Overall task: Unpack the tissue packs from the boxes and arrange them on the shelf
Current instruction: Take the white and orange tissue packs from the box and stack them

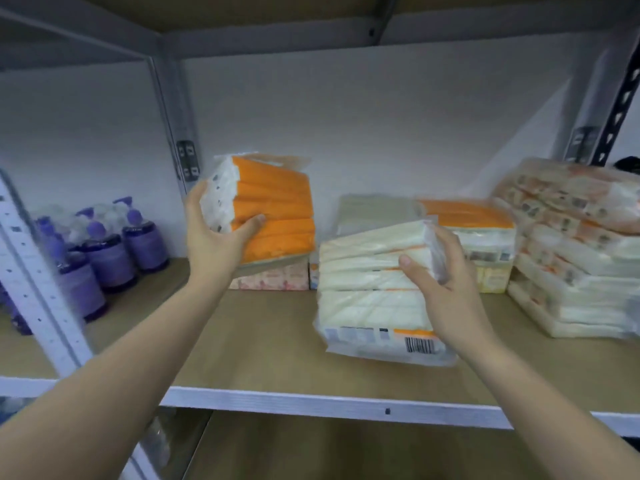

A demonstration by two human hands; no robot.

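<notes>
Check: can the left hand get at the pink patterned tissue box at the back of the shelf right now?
Probably not as is. The left hand grips an orange-faced tissue pack, held tilted right above the pink patterned tissue box and covering its top. It would need to set that pack down first.

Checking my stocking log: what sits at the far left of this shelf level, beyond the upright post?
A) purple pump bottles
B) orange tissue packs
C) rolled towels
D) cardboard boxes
A: a cluster of shrink-wrapped purple pump bottles stands left of the post, apart from the tissue packs.
</notes>
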